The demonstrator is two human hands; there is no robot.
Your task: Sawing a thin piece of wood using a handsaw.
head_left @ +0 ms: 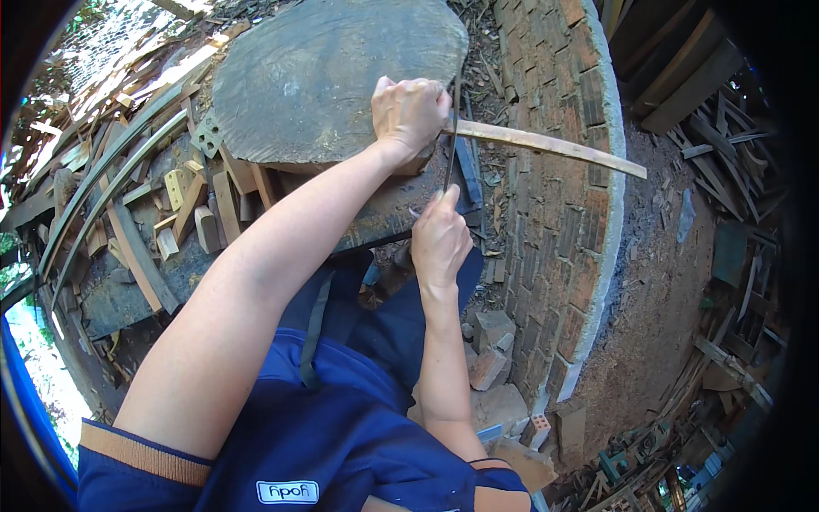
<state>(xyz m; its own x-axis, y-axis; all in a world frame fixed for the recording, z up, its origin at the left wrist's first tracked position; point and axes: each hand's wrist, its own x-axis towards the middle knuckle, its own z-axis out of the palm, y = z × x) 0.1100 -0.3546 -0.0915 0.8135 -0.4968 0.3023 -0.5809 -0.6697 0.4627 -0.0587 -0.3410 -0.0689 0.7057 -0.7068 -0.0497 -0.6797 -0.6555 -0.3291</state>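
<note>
— Colours noted at the wood strip (546,142)?
— Pale tan is recorded, faintly streaked. The stump top (324,68) is logged as grey, ringed and cracked.
— And the surroundings?
— The brick wall (554,213) is seen in red-brown with grey joints. The garment (341,427) is entered as navy, trimmed in tan.

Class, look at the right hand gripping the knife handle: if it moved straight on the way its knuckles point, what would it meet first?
Most likely the pale wooden strip that the left hand pins on the round stump. The right hand points up along the thin blade, which crosses that strip, though depth is hard to judge.
</note>
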